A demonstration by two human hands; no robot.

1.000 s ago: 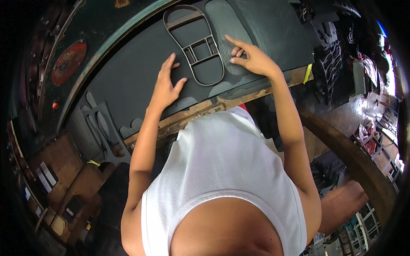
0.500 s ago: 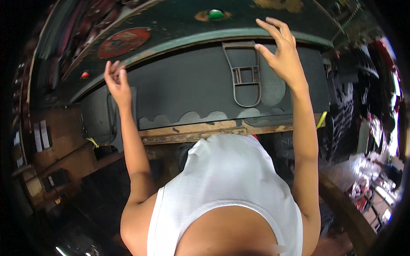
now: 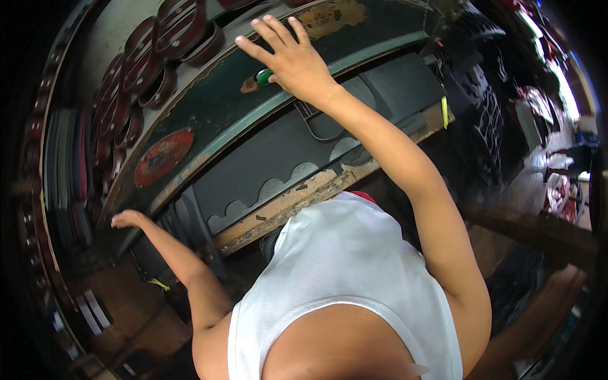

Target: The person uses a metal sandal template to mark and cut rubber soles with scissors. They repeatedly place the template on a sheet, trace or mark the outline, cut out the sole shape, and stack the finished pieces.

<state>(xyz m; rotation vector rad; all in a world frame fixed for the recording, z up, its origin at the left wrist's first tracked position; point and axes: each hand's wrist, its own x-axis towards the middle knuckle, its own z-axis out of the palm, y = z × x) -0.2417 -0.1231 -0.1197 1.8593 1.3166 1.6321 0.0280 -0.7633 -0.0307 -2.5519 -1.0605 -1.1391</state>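
Note:
My right hand (image 3: 297, 63) reaches over the dark green press beam (image 3: 221, 95) with its fingers spread. Its thumb lies at the green button (image 3: 263, 76), which the hand partly covers. Far to the left, my left hand (image 3: 128, 218) is at the beam's left end, seen small, with fingers extended and nothing visible in it. Below the beam lies a dark sheet (image 3: 253, 158) with a scalloped near edge. A sole-shaped metal cutting die (image 3: 326, 134) rests on it, its far part hidden by the beam and my right hand.
Behind the beam, several dark red cutting dies (image 3: 180, 31) stand in a row. Upright sheets (image 3: 66, 158) are stacked at the left. A worn wooden edge (image 3: 278, 209) runs along the near side. Dark cut pieces hang at the right; another person (image 3: 573, 158) is farther off.
The view has turned, so the press now slants. My right hand has moved from above the die to the green button. My left hand has moved out to the beam's left end.

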